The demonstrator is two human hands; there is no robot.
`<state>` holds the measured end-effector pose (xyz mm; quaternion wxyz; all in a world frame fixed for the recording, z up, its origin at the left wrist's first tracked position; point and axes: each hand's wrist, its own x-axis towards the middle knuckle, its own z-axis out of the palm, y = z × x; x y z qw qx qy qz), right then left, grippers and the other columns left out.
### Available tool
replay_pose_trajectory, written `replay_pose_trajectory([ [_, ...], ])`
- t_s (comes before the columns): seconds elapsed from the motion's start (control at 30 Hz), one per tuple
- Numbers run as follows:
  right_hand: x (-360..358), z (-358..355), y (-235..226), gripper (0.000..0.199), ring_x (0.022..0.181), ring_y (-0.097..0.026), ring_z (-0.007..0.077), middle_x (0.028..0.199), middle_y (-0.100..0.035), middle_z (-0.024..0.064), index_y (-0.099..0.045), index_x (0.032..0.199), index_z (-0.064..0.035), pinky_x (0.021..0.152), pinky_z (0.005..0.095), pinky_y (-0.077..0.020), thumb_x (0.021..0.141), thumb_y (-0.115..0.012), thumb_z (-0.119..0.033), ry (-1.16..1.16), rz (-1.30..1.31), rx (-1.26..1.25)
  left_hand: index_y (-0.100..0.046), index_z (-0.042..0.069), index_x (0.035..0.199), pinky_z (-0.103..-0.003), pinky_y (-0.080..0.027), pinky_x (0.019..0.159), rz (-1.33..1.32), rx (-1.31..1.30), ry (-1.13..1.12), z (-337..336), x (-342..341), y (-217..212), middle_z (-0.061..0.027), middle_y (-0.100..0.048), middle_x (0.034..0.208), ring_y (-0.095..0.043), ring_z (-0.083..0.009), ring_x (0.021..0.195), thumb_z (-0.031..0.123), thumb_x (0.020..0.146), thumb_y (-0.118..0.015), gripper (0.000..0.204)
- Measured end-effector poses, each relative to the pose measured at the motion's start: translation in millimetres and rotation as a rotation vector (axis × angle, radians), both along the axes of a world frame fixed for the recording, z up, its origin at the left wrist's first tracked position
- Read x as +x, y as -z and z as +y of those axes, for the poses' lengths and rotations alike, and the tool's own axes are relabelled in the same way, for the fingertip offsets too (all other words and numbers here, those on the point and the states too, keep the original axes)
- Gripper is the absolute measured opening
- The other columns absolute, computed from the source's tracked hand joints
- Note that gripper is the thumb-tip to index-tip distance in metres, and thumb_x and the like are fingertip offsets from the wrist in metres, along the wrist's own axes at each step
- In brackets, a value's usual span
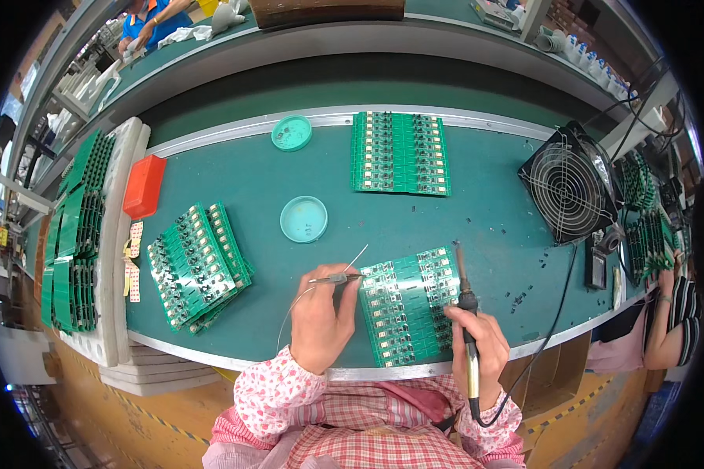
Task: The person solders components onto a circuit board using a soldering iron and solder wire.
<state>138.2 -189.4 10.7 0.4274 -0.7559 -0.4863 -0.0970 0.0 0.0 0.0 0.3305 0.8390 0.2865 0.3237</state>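
Note:
A green circuit board panel (408, 309) with rows of small parts lies at the table's front edge, between my hands. My left hand (321, 324) is closed around tweezers (338, 278), whose points reach the panel's upper left edge. A thin solder wire (359, 255) also passes through this hand, one end sticking up past the fingers. My right hand (486, 344) grips a soldering iron (468, 302) by its dark handle. The iron's tip points away from me, beside the panel's upper right corner. Its black cord loops off to the right.
Stacked board panels (199, 266) lie left, with more panels (400, 152) at the back. Two round turquoise dishes (304, 220) (292, 133) hold small dark parts. A red bin (144, 186) stands far left, a black fan (569, 186) right. Loose dark components (518, 298) are scattered nearby.

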Motion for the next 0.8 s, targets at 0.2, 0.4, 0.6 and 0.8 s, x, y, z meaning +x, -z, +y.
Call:
replay_pose_trajectory([
  [0.2, 6.3, 13.4, -6.8, 0.043, 0.069, -0.063, 0.0273, 0.084, -0.066, 0.0117, -0.070, 0.115, -0.0039, 0.062, 0.0366, -0.0506, 0.075, -0.078, 0.010, -0.078, 0.030, 0.021, -0.066, 0.003, 0.107, -0.041, -0.051, 0.082, 0.025, 0.050, 0.006, 0.6, 5.2, -1.8, -0.0105, -0.070, 0.103, -0.065, -0.0339, 0.093, -0.002, 0.086, -0.072, 0.022],
  [0.4, 9.1, 24.0, -8.2, 0.040, 0.069, -0.063, 0.0259, 0.086, -0.070, 0.0102, -0.069, 0.115, -0.0032, 0.063, 0.0356, -0.0517, 0.077, -0.077, 0.009, -0.118, 0.067, 0.076, -0.067, 0.003, 0.105, -0.041, -0.052, 0.082, 0.021, 0.059, 0.009, 0.5, 6.8, -4.8, -0.0102, -0.071, 0.102, -0.065, -0.0334, 0.093, -0.004, 0.084, -0.072, 0.022],
  [0.6, 9.8, 25.9, -7.9, 0.034, 0.072, -0.066, 0.0241, 0.090, -0.074, 0.0080, -0.069, 0.113, -0.0034, 0.067, 0.0347, -0.0541, 0.081, -0.077, 0.006, -0.130, 0.098, 0.082, -0.067, 0.002, 0.104, -0.040, -0.052, 0.082, 0.035, 0.041, 0.003, 0.9, 7.2, -6.5, -0.0112, -0.071, 0.102, -0.066, -0.0330, 0.093, -0.004, 0.085, -0.071, 0.021],
  [0.8, 6.9, 26.6, -5.5, 0.018, 0.076, -0.067, 0.0227, 0.086, -0.076, 0.0081, -0.067, 0.113, -0.0045, 0.071, 0.0325, -0.0526, 0.097, -0.069, -0.012, -0.102, 0.146, 0.071, -0.067, 0.002, 0.102, -0.040, -0.052, 0.082, 0.041, 0.048, 0.003, 1.2, 7.8, -6.9, -0.0107, -0.071, 0.101, -0.066, -0.0335, 0.092, -0.006, 0.082, -0.073, 0.022],
])
